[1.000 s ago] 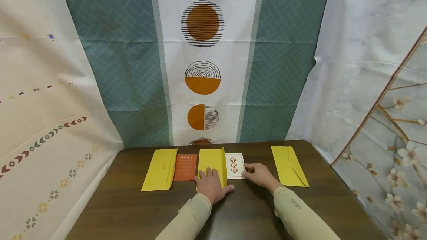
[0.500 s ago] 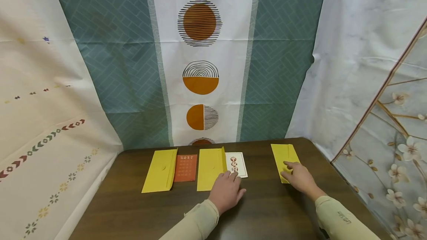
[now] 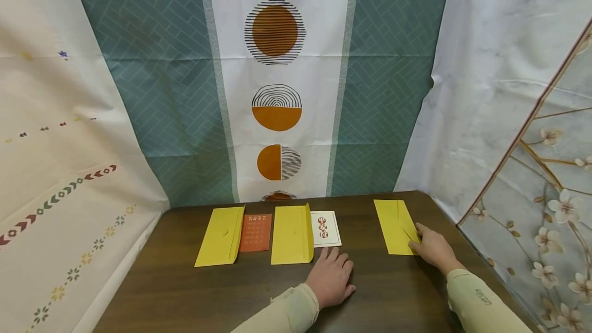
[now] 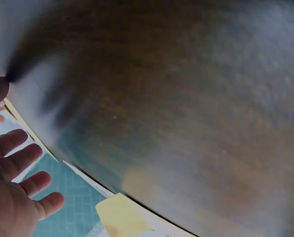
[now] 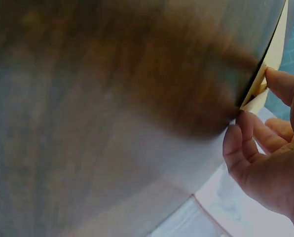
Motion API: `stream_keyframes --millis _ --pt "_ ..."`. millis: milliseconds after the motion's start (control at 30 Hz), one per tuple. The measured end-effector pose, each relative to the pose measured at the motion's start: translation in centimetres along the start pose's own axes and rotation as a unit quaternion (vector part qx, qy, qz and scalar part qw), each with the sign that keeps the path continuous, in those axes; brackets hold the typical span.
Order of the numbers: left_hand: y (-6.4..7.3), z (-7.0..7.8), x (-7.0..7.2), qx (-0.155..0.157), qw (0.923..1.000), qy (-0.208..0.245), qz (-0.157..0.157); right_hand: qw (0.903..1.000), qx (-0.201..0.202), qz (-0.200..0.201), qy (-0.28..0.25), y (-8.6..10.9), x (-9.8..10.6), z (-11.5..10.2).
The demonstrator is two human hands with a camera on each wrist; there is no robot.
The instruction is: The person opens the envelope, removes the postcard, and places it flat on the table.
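Observation:
At the right of the table lies a yellow envelope. My right hand holds it by its right edge, thumb and fingertips meeting at the paper in the right wrist view, where the envelope shows as a thin strip. My left hand rests low over the dark table with straight, spread fingers, holding nothing. Its fingertips are just below a white card with red round characters. That card sticks out of the right side of the middle yellow envelope.
Further left, a second flat yellow envelope lies with a red printed card protruding from its right side. Behind the dark wooden table hangs a patterned cloth. More cloth borders both sides.
My right hand has left the white card and moved right to the right-hand envelope's edge. My left hand has slid off the middle envelope, rightward and nearer me.

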State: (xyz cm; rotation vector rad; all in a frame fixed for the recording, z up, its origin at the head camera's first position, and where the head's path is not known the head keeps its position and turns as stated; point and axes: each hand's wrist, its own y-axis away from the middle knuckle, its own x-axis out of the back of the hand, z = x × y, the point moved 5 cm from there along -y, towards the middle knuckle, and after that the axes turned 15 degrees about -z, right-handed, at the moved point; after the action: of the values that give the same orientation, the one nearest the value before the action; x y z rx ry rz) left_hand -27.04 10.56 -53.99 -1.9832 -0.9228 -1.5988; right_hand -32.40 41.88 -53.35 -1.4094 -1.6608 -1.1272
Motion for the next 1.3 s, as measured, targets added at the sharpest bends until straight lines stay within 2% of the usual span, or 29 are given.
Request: stream_keyframes --millis 167,300,500,667,800,1033,1300 --pt "0.0 0.2 0.0 0.0 1.0 -0.001 -0.004 0.9996 0.028 0.002 0.008 -0.2 -0.7 -1.7" --pt "-0.1 0.3 -0.1 -0.001 0.9999 -0.002 -0.013 0.9992 0.038 -0.008 0.01 -0.2 -1.9 -4.0" --pt "-0.6 0.5 -0.8 -0.008 0.9986 0.023 -0.046 0.9992 0.032 -0.018 0.015 -0.1 -3.8 -8.0" --pt "-0.9 0.6 -1.9 0.005 0.9978 0.021 -0.063 0.9993 0.023 -0.016 0.025 0.2 -4.9 -10.2" --pt "-1.3 0.5 -2.4 0.017 0.9972 0.012 -0.072 0.9992 0.023 -0.008 0.031 0.3 -5.0 -10.5" --pt "-0.9 0.5 -1.0 0.014 0.9959 0.019 -0.087 0.9995 0.018 -0.012 0.025 0.2 -4.7 -10.2" --pt "-0.6 0.5 -0.2 0.019 0.9942 0.023 -0.103 0.9989 0.043 -0.009 0.017 0.2 -4.8 -10.3"
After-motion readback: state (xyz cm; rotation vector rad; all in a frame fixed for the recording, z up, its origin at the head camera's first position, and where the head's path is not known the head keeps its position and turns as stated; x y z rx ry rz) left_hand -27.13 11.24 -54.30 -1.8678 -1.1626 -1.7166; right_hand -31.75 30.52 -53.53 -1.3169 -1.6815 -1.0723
